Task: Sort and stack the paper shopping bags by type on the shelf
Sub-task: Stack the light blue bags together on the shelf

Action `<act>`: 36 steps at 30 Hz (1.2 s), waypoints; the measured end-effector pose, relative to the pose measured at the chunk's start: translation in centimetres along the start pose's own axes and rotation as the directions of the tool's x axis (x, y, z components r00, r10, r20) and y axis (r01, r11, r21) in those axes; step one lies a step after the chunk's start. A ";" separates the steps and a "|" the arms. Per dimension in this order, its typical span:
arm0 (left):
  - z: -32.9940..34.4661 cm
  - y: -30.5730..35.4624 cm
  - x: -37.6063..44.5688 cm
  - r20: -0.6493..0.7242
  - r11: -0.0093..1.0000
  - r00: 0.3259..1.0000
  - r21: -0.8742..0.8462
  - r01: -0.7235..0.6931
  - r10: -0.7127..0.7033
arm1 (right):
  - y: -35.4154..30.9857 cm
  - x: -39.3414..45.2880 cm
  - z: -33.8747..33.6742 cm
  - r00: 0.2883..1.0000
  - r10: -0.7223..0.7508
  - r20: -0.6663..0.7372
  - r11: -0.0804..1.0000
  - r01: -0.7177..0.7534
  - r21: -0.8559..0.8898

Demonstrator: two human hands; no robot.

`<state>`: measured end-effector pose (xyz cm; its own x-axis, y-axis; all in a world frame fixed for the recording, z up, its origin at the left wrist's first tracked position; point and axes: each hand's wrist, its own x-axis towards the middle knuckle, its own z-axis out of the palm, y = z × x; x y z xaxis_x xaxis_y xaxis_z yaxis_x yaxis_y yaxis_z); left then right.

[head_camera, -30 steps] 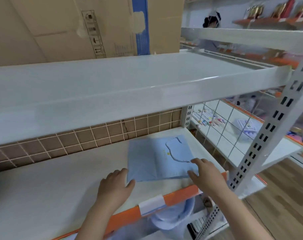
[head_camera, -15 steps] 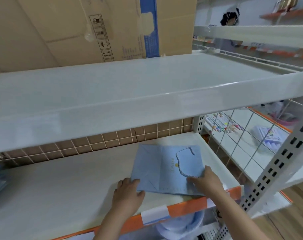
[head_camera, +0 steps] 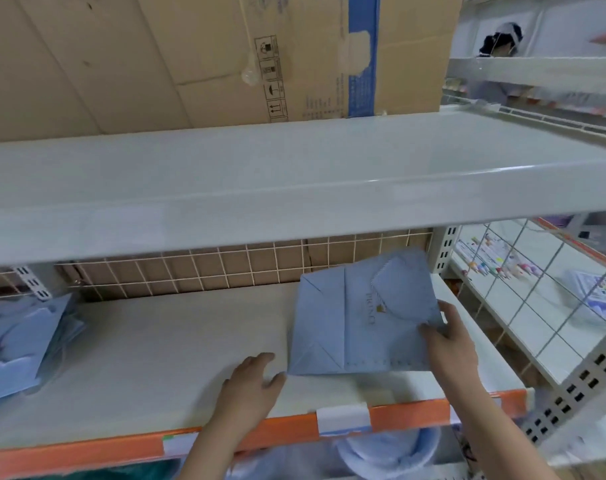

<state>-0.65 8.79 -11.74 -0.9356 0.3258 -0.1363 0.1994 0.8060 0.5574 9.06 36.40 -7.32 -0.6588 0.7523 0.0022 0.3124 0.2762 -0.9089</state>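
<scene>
So at the far left of the shelf (head_camera: 149,344) there's a pile of blue bags (head_camera: 21,344), lying flat against the wire grid back, well away from everything else. It wasn't in the shot a second ago; the view has swung left and picked it up, so it probably didn't move.

Moving right along the shelf, the left hand (head_camera: 251,386) rests on the bare board with relaxed fingers spread, holding nothing, its fingertips just beside the near left corner of the bag. Half a second back it was touching that corner, so it's let go.

Then the bag (head_camera: 360,320) itself, at the right end of the shelf. It was lying flat before; now its right side looks lifted and the whole thing is turned a bit. The right hand (head_camera: 448,344) pinches its right edge near the cord handle, thumb on top.

Best guess: the person has picked this one up one-handed and it's headed for the matching pile on the left. Sorting looks early, one pile so far.
</scene>
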 end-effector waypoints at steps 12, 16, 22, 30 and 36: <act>-7.7 -7.1 -5.6 -0.269 0.980 0.954 -0.178 0.088 -0.135 | -3.9 -4.1 4.9 0.983 -0.078 0.168 0.964 0.032 0.262; -9.9 -9.7 -7.7 -0.281 0.945 0.946 -0.321 0.064 -0.160 | -4.9 -6.6 8.1 0.963 -0.090 0.252 0.931 -0.008 0.366; -13.8 -14.2 -11.0 -0.239 0.851 0.955 -0.525 0.024 -0.174 | -7.8 -12.7 13.8 0.926 -0.160 0.342 0.925 0.020 0.379; -20.1 -24.9 -15.8 -0.266 0.842 0.920 -0.528 0.112 -0.288 | -10.9 -21.9 23.5 0.903 -0.199 0.381 0.952 0.086 0.293; -24.6 -33.5 -19.6 -0.265 0.809 0.901 -0.571 0.140 -0.344 | -12.7 -28.9 31.3 0.880 -0.187 0.437 0.970 0.096 0.223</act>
<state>3.83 -36.79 -7.63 -0.9886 -0.1150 -0.0971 -0.1366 0.4149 0.8995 2.69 -7.61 -8.89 -0.9373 0.3483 -0.0103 0.0876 0.2070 -0.9744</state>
